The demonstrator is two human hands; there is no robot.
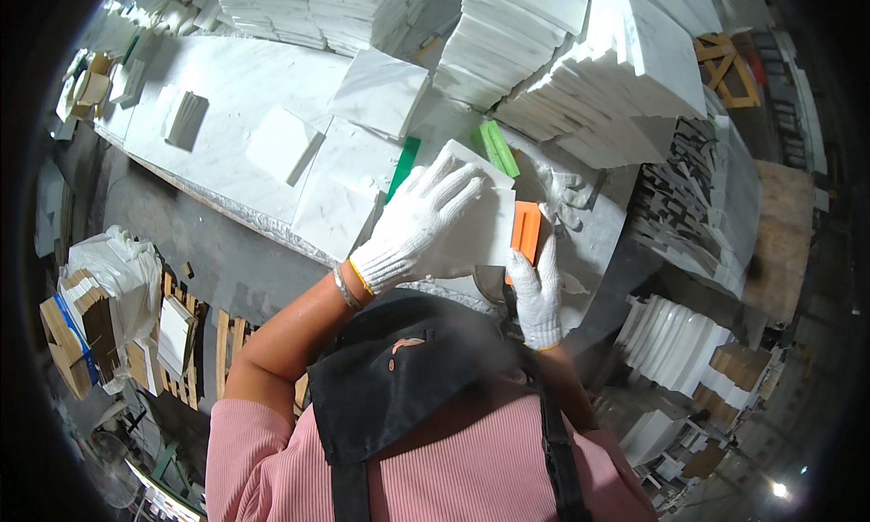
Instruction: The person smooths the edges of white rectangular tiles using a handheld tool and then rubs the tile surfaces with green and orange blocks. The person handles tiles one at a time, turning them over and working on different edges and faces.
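Observation:
A white marble tile (485, 227) lies in front of me on the bench. My left hand (421, 218), in a white knitted glove, rests on the tile's left part with its fingers stretched out over the surface. At the tile's right edge, my gloved right hand (537, 295) grips an orange grooved hand block (526, 230), thumb and fingers along its sides. A bright green block (497, 149) lies just beyond the tile. Left of it, a dark green strip (402, 170) is partly covered by my left hand. A crumpled grey-white glove (564, 194) lies to the right.
Tall stacks of marble tiles (616, 78) stand along the far side. Loose tiles (379, 89) and a small tile stack (181, 116) sit on the long marble-topped bench (231, 78). Wooden pallets (227, 350) lie at lower left; more stacked slabs (675, 345) stand at right.

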